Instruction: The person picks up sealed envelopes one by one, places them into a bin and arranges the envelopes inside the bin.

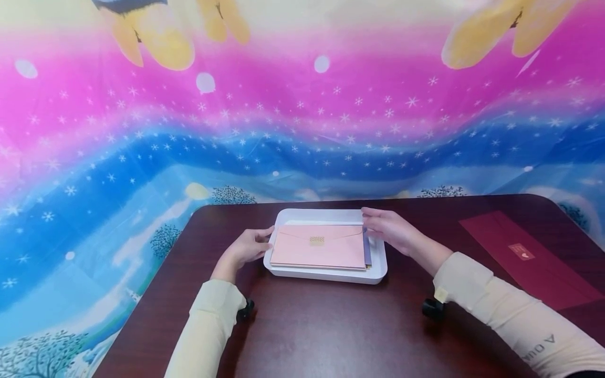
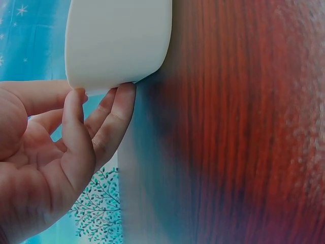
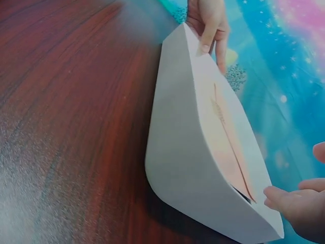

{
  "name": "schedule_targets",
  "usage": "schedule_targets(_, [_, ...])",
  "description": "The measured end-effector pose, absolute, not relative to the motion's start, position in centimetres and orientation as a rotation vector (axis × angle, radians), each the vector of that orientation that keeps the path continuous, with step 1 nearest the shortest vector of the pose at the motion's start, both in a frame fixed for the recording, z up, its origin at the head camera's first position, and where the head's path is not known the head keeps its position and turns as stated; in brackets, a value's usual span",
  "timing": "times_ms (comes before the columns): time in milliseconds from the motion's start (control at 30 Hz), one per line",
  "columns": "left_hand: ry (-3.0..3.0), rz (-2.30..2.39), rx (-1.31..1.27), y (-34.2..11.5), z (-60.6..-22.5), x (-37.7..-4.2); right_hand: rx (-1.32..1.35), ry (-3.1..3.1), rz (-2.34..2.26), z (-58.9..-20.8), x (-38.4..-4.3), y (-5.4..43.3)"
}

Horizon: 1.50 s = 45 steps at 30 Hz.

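A white rectangular tray [image 1: 326, 276] sits near the table's far side with a small stack of envelopes inside. On top of the stack lies a pink envelope [image 1: 302, 252] with a gold patterned sticker on its flap; a greyish-purple edge [image 1: 367, 247] shows beneath it at the right. My left hand [image 1: 247, 245] is at the tray's left end, and in the left wrist view its thumb and fingertips touch the outer wall. My right hand [image 1: 389, 228] reaches to the far right corner with fairly straight fingers, a fingertip right at the rim in the right wrist view.
A dark red envelope [image 1: 522, 252] with a small pinkish label lies at an angle on the right of the dark brown wooden table [image 1: 326, 336]. Behind the table hangs a colourful cloth backdrop [image 1: 302, 115] with snowflakes. Black wrist devices show under both cuffs.
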<state>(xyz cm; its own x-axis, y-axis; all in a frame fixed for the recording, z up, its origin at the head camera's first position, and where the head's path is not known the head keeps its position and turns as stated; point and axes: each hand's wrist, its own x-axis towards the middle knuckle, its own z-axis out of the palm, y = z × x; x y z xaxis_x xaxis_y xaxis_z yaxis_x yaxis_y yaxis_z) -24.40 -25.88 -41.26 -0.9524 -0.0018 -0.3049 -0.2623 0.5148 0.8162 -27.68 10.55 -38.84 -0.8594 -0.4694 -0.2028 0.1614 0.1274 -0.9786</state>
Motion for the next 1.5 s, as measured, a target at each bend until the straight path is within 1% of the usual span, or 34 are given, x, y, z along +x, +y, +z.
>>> schedule_targets(467, [2.512, 1.376, -0.251, -25.8, -41.2, -24.4, -0.49, 1.961, -1.77, -36.6, -26.8, 13.4])
schedule_targets(867, [2.51, 1.366, -0.255, -25.6, -41.0, -24.1, -0.521, 2.162, -1.697, -35.1, -26.1, 16.7])
schedule_targets(1067, [2.516, 1.363, -0.245, -25.8, -41.1, -24.0, -0.616, 2.323, -1.63, -34.3, -25.5, 19.0])
schedule_targets(1300, [2.522, 1.362, -0.249, -25.9, -41.0, -24.1, -0.665, 2.48, -1.573, -33.6, -25.2, 22.2])
schedule_targets(1500, [2.518, 1.369, -0.232, -25.8, -40.9, -24.2, -0.611, 2.629, -1.501, -33.4, -24.6, 25.0])
